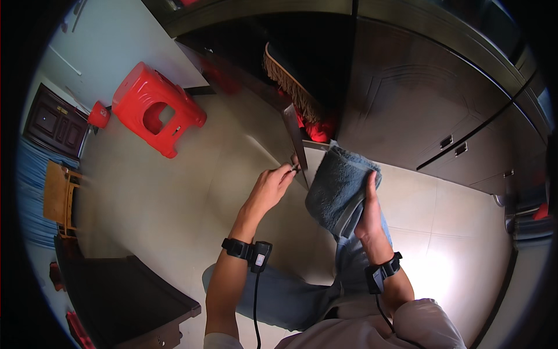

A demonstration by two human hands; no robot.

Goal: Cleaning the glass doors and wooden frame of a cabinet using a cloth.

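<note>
My left hand (275, 183) pinches the handle at the edge of a dark wooden cabinet door (296, 135), which stands ajar. In my right hand (371, 213) is a folded blue-grey terry towel (338, 187); the thumb lies along its right side and the fingers are hidden beneath. The towel is just right of the door's edge, below the cabinet opening. Inside that opening is a dark flat item with a brown fringe (290, 87), perhaps a cushion or mat. Under it shows some red fabric (320, 130).
Closed cabinet doors (405, 87) with metal handles extend to the right. A red plastic stool (152, 107) and a red bucket (99, 114) stand at the upper left on the tiled floor (174, 196). A dark table (126, 296) is at lower left, a wooden chair (59, 192) beyond.
</note>
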